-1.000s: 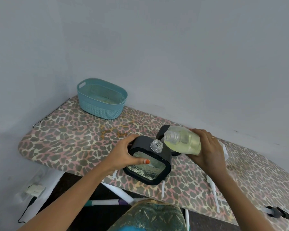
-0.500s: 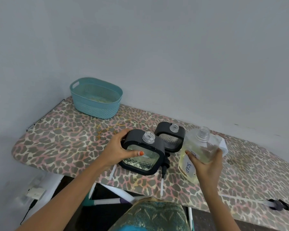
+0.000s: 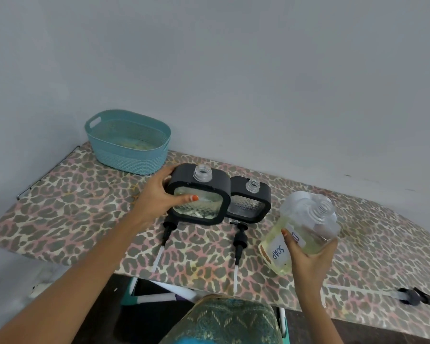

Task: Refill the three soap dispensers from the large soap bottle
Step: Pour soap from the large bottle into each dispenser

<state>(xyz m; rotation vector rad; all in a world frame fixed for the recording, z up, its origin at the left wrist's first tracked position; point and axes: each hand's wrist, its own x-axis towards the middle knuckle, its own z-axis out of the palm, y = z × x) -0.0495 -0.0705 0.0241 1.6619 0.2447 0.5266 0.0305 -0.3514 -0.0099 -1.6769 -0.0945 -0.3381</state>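
Teal woven basket (image 3: 128, 142) on leopard-print ironing board (image 3: 67, 209), grey wall (image 3: 233, 70) behind

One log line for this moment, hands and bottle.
left hand: grips black square glass dispenser, uncapped | right hand: holds clear large soap bottle upright, not pouring | pumps: off, on board

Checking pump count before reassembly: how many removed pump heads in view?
3. One pump lies in front of the dispenser in the left hand; another lies by its right; a third lies at the board's right edge.

A home: leopard-print ironing board (image 3: 85, 219) and teal laundry basket (image 3: 129, 155) against a plain wall.
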